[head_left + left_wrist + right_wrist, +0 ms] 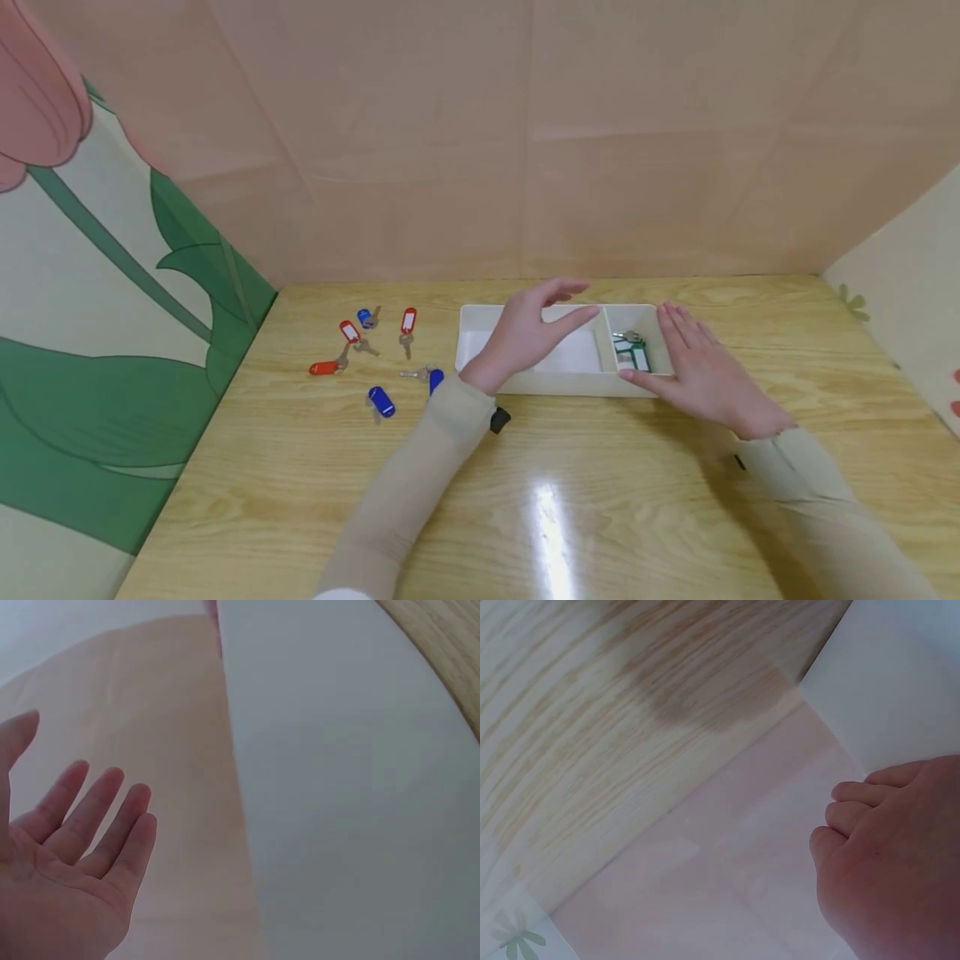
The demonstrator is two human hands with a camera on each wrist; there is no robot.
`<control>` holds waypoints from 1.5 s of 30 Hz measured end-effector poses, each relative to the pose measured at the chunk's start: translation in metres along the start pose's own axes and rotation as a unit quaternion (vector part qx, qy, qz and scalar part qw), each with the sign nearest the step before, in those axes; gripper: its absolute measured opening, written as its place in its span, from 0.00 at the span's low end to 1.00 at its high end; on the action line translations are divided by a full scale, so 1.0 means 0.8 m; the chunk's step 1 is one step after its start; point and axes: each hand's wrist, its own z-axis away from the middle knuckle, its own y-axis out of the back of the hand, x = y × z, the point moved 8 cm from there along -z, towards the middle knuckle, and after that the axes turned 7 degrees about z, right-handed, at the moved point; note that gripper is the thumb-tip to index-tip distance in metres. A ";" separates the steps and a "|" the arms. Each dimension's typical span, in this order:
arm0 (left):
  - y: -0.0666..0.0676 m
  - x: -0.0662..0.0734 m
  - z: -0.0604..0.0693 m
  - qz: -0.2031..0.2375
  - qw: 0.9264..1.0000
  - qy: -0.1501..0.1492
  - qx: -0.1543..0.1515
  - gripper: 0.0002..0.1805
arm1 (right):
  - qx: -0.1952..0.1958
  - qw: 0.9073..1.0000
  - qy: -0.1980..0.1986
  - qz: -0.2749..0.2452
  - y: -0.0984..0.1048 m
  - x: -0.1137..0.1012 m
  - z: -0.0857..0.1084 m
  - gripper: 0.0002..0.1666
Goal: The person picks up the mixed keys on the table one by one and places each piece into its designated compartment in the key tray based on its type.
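So, the tray [558,383] sits near the table's [637,500] back edge, green-tagged keys [640,359] in its right compartment. Right hand's [705,375] fingers are pretty straight, just touching the tray's right end. Left hand [525,329] hovers above the bigger compartment, released. Red-tagged keys [324,367] and blue-tagged keys [381,402] lie toward the table's back left corner.

The tray [555,384] looks like smooth plastic; the keys [406,345], metal; their tags [382,402], plastic. The wood-grained table [600,500] is glossy.
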 end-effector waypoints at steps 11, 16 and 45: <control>0.019 -0.008 0.021 -0.009 1.000 -0.019 0.021 0.25 | -0.008 1.000 -0.001 0.011 0.000 -0.001 -0.001 0.67; 0.026 -0.008 0.028 -0.002 0.999 -0.029 0.026 0.24 | -0.005 1.000 0.001 0.018 0.004 -0.004 -0.002 0.67; 0.075 -0.011 0.054 -0.022 0.998 -0.006 0.056 0.24 | 0.007 1.000 -0.009 0.015 0.003 -0.003 -0.003 0.68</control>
